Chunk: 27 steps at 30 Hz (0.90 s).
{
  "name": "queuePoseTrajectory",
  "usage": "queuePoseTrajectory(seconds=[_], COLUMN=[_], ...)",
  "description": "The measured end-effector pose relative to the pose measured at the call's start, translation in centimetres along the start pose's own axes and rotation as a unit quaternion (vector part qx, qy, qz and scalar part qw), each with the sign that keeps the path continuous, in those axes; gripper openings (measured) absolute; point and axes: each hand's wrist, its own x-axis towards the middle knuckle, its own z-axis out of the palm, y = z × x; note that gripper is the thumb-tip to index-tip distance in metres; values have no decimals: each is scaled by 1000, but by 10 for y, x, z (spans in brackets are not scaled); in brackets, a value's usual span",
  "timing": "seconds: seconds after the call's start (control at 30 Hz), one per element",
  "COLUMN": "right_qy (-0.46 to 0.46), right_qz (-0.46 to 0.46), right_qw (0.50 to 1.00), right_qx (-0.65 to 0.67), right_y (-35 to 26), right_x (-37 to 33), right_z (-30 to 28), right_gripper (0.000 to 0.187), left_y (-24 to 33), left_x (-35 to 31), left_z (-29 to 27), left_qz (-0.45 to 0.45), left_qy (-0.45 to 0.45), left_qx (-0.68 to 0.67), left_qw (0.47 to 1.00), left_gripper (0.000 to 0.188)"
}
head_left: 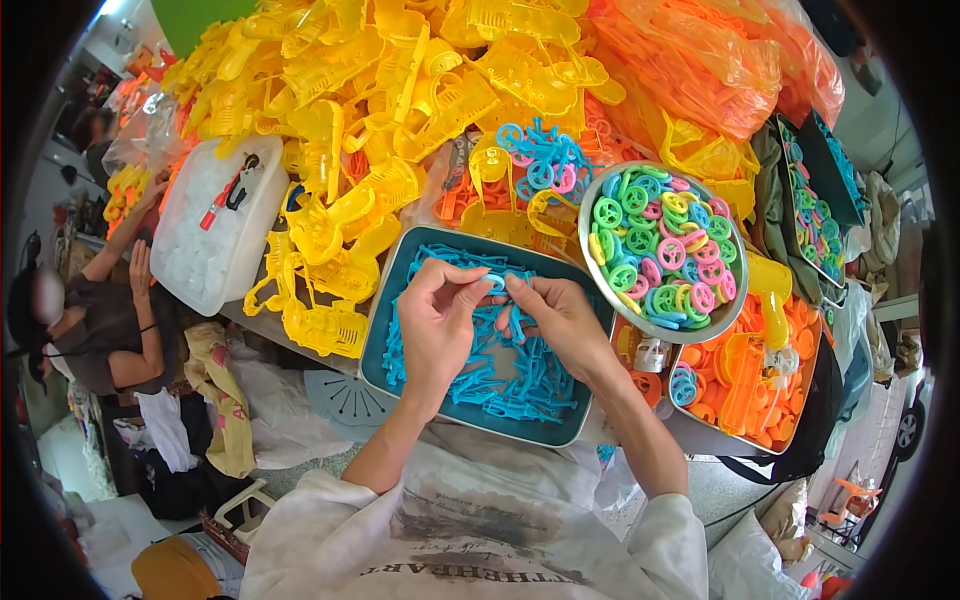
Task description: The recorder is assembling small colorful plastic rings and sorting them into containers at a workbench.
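Note:
Above a teal tray (372, 358) full of thin blue plastic pieces (500, 385), both my hands come together. My left hand (440, 315) pinches a small light-blue plastic wheel (495, 284) between thumb and fingers. From the other side my right hand (562, 322) grips the same wheel with thumb and forefinger. Below its fingertips a blue stick-like piece (516, 322) shows; whether it is held or joined to the wheel I cannot tell. Right of the tray, a round metal bowl (588, 272) holds many small wheels in green, pink, yellow and blue.
Yellow plastic parts (350, 90) are heaped behind the tray, beside orange parts in clear bags (690, 65). A white tub (215, 225) stands left, near another person (110, 320). A box of orange parts (745, 370) is at the right, with a yellow tool (768, 285) near it.

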Motion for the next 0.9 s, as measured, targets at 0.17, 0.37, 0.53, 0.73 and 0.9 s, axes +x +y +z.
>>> queuePoseTrajectory(seconds=[0.17,0.37,0.53,0.73,0.9], right_qy=[-5,141,135,169,168], right_qz=[-50,-131,-316,-281,-312], right_qw=[995,976,881,905,873], right_qx=[-85,-102,-326,-272,-335], right_y=[-1,-13,-3,4,0], right_x=[-1,-15,-8,-6,-8], right_z=[-3,17,15,11,13], right_gripper=[38,28,29,20,13], left_y=[-5,-4,-7,6,7], left_x=[-2,-2,-1,2,0], left_z=[0,-9,-13,-11,-13], left_qz=[64,24,-18,-100,-124], left_qy=[14,49,44,-4,-7], left_qx=[60,37,28,-90,-93], left_qw=[996,998,998,991,988], left_gripper=[12,14,16,15,21])
